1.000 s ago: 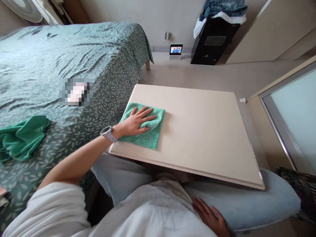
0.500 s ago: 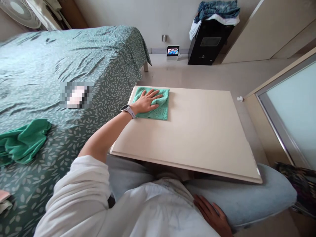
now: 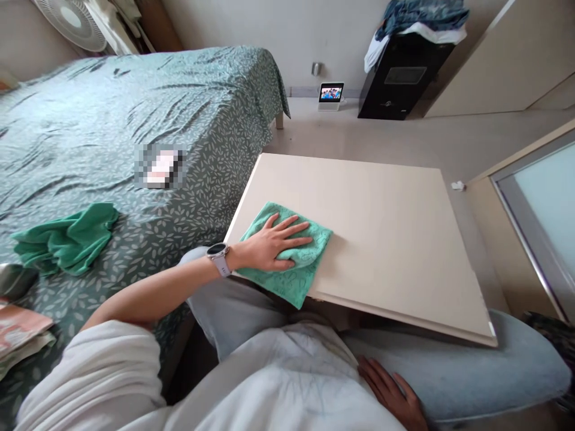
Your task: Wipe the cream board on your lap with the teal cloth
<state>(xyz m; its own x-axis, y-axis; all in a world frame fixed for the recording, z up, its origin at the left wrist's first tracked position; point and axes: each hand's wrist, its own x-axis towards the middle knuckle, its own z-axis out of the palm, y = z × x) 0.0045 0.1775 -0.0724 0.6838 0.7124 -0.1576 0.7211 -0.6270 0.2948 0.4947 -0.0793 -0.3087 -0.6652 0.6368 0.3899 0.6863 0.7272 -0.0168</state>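
My left hand [image 3: 274, 242] lies flat with spread fingers on a light green cloth [image 3: 299, 287], pressing it against the cream board [image 3: 386, 221]. The cloth is turned at an angle near the board's left corner closest to me, and one of its corners hangs over the front edge. A watch with a pale strap [image 3: 219, 258] is on my left wrist. My right hand [image 3: 393, 392] rests on my right thigh beside my shirt, its fingers stretched out and touching nothing else.
On the left, a bed [image 3: 215, 114] with a leafy sheet bears a darker green cloth [image 3: 72, 236] and folded fabric [image 3: 22, 335]. Beyond the board stand a small screen [image 3: 330, 96] and a black cabinet [image 3: 399, 78] with clothes on top. A glass-panelled frame [image 3: 545, 197] is at the right.
My left hand has slid the light green cloth from the board's far left corner towards me, and the cloth has turned. My right hand stays on the thigh. The view has shifted slightly left.
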